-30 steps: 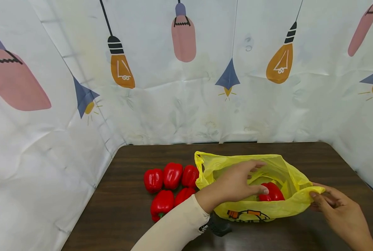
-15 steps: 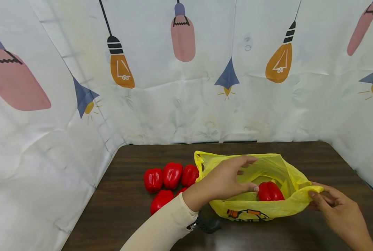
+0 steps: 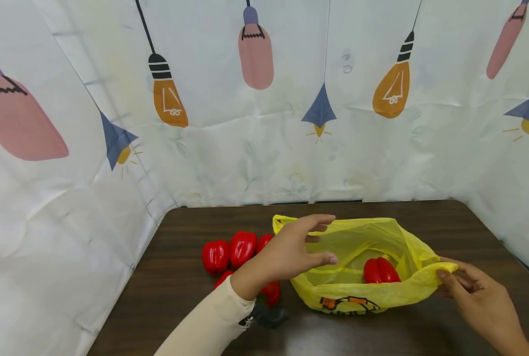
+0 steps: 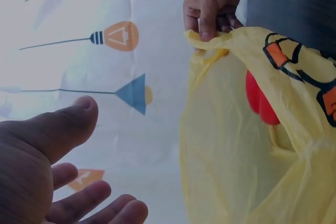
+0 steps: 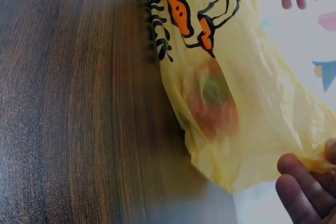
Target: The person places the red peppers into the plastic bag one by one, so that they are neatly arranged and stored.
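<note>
A yellow plastic bag (image 3: pixel 349 296) lies on the table with its mouth spread wide. Inside it rests one red bell pepper (image 3: pixel 381 270), whose green stem end shows blurred through the plastic in the right wrist view. My right hand (image 3: pixel 484 296) pinches the bag's right edge between thumb and fingers. My left hand (image 3: pixel 286 247) hovers over the bag's left side, fingers spread and holding nothing. In the left wrist view the left thumb and fingers (image 4: pixel 68 140) stand apart, away from the bag. More red bell peppers (image 3: pixel 243 248) lie left of the bag, some partly hidden behind the left arm.
The dark wooden table (image 3: pixel 175 316) runs back to a white curtain (image 3: pixel 246 148) printed with lamps and bulbs. A black strap device (image 3: pixel 269 316) sits on my left wrist.
My left hand has moved left, from above the pepper in the bag toward the peppers outside. My right hand keeps its pinch on the bag's edge.
</note>
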Demonstrator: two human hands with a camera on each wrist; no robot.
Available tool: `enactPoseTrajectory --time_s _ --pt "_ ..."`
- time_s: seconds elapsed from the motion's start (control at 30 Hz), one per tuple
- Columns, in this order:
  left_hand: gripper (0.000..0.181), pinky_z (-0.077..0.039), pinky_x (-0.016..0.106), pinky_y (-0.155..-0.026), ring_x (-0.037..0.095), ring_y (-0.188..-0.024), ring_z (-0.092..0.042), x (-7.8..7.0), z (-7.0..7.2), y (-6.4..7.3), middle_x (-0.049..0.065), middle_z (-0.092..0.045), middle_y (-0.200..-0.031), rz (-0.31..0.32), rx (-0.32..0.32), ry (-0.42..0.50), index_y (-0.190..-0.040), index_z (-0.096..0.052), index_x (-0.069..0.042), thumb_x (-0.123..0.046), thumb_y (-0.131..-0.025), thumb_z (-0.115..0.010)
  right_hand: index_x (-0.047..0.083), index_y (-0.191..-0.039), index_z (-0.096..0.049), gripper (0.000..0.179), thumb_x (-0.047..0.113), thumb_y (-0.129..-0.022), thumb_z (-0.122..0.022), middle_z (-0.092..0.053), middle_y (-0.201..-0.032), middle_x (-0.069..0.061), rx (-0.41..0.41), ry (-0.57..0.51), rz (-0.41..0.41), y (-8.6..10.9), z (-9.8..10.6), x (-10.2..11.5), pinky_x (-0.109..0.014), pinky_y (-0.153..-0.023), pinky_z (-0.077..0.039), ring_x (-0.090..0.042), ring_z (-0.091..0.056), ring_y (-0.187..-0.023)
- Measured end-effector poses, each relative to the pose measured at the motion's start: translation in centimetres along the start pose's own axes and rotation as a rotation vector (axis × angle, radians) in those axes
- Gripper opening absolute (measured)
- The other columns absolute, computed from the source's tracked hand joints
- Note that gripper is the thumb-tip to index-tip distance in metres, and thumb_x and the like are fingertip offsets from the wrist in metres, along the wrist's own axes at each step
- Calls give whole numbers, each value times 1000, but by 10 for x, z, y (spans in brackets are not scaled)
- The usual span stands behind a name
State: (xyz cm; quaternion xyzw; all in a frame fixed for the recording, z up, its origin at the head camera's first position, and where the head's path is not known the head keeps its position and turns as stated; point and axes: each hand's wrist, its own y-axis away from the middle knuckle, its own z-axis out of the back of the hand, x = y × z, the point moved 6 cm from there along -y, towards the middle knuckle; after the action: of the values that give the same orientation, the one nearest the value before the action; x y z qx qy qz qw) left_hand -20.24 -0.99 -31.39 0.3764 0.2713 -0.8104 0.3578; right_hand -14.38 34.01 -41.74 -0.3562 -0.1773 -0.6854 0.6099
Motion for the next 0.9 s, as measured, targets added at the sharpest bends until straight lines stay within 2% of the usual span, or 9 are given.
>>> enactPoseTrajectory --time_s 0.3,0.5,0.77,0.9 --pt "75 -51 35 -102 28 -126 -61 7 24 17 -9 -52 -148 -13 -59 -1 -152 -47 -22 -24 -87 -85 -2 -143 -54 53 36 -106 -58 -76 -101 -17 5 8 -19 0 1 0 -26 -53 -55 -11 -72 -69" --pt "73 -53 35 -100 26 -126 -60 17 41 28 -7 -52 -147 -23 -119 -23 -150 -50 -20 -19 -86 -86 -3 -143 -54 53 35 -106 -58 -76 -100 -16 11 6 -21 0 1 0 -27 -53 -55 -11 -73 -70" --pt "73 -55 36 -96 25 -120 -65 36 61 45 6 -55 -146 37 -178 -62 -150 -50 -22 -19 -86 -86 -3 -143 -54 53 36 -106 -58 -77 -99 -14 11 0 -12 -1 1 0 -26 -54 -55 -11 -73 -70" --pt "72 -55 37 -96 27 -119 -65 44 72 54 6 -57 -143 60 -197 -78 -150 -50 -22 -20 -87 -85 -2 -143 -55 54 36 -106 -58 -77 -99 -12 12 4 -8 -1 0 0 -25 -54 -55 -8 -72 -70"
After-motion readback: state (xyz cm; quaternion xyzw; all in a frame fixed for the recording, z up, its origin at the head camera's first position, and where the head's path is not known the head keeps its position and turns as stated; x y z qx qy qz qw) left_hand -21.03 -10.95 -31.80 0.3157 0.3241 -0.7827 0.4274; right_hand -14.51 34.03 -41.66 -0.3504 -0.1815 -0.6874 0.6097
